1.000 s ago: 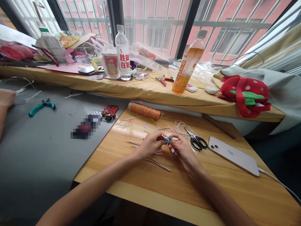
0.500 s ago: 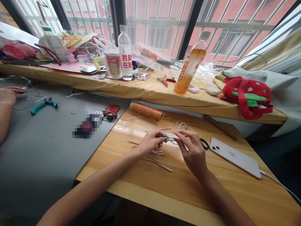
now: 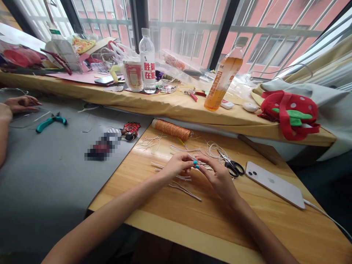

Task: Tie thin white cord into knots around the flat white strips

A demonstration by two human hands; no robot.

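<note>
My left hand (image 3: pixel 177 167) and my right hand (image 3: pixel 216 175) meet over the wooden table (image 3: pixel 247 220), fingertips pinching a short piece of pale cord (image 3: pixel 195 161) between them. Cut cord pieces (image 3: pixel 184 190) lie just below my hands. A loose coil of pale cord (image 3: pixel 212 148) and black-handled scissors (image 3: pixel 233 167) lie right behind my right hand. A spool of orange thread (image 3: pixel 172 129) lies at the table's far edge.
A white phone (image 3: pixel 275 184) with a cable lies at the right. On the yellow-covered sill (image 3: pixel 170 104) stand a water bottle (image 3: pixel 147 62), an orange drink bottle (image 3: pixel 222 79) and a strawberry bag (image 3: pixel 290 112). On the grey table (image 3: pixel 49 165) lie teal pliers (image 3: pixel 51 121) near another person's hand (image 3: pixel 22 103).
My right hand had lifted and spread over the cord, then came back down beside my left hand. The scissors show again. The other person's hand at the left moved into view.
</note>
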